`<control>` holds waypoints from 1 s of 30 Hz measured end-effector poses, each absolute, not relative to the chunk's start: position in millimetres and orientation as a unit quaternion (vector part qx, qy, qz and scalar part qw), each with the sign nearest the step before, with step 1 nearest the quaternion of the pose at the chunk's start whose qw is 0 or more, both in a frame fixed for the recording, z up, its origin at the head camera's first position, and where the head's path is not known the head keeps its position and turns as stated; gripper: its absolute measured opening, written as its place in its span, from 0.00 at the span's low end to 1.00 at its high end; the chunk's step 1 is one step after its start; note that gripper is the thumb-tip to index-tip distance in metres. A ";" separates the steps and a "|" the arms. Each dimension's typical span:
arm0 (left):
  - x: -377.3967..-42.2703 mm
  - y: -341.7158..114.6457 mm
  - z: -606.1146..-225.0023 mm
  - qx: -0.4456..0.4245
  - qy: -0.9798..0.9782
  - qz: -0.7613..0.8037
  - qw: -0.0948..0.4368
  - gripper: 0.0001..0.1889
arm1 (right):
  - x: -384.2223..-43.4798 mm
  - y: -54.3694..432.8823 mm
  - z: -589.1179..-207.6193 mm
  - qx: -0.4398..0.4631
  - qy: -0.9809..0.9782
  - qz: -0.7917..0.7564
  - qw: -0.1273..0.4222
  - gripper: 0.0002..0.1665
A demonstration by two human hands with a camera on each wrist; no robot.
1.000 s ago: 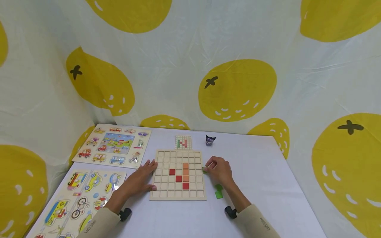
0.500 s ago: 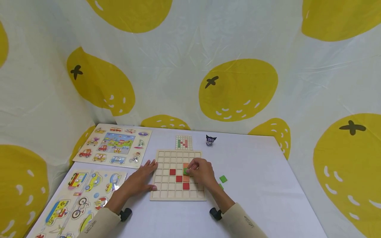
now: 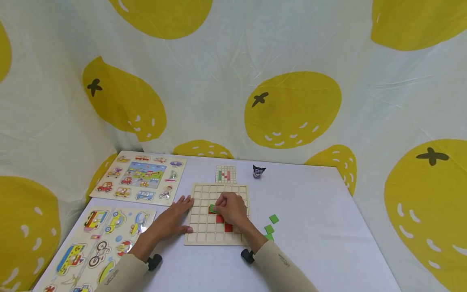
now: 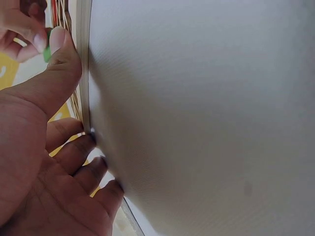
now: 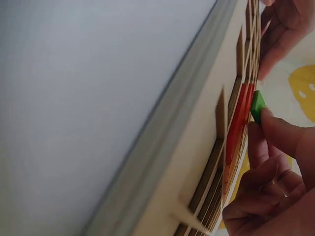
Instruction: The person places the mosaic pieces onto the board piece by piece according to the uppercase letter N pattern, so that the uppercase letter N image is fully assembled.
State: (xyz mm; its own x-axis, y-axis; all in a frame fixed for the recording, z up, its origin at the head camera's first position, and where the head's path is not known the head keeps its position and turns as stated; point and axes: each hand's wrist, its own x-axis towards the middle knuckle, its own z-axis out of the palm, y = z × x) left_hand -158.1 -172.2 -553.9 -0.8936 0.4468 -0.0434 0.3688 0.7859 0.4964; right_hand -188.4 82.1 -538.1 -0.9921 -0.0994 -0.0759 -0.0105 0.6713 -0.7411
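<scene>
In the head view my right hand is over the wooden grid board, pinching a green square tile between thumb and finger. That tile overlaps a red tile left of centre. The right wrist view shows the green tile held tilted, close over the board. More red tiles lie in the grid, running diagonally; the orange tiles above them are hidden under my right hand. My left hand rests at the board's left edge with fingers spread, its thumb on the rim.
Several loose green tiles lie right of the board. A small pattern card touches its far edge, with a dark figurine to the right. Two picture puzzles, one farther back and one nearer, lie on the left.
My right hand has brought a green tile from the table right of the board leftward across the grid to the upper-left red tile. My left hand stays at the edge.
</scene>
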 end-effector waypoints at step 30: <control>-158.0 -172.5 -552.9 0.213 0.943 0.244 0.081 0.53 | -223.4 38.4 -534.1 -0.035 0.949 -0.308 0.062 0.15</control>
State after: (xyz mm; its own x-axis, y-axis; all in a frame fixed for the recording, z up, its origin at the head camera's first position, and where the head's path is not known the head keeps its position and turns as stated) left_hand -158.0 -172.5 -552.9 -0.8964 0.4405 -0.0499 0.3609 0.7906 0.4946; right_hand -223.4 38.4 -534.1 -0.9899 -0.1047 -0.0959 -0.0284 0.8081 -0.5884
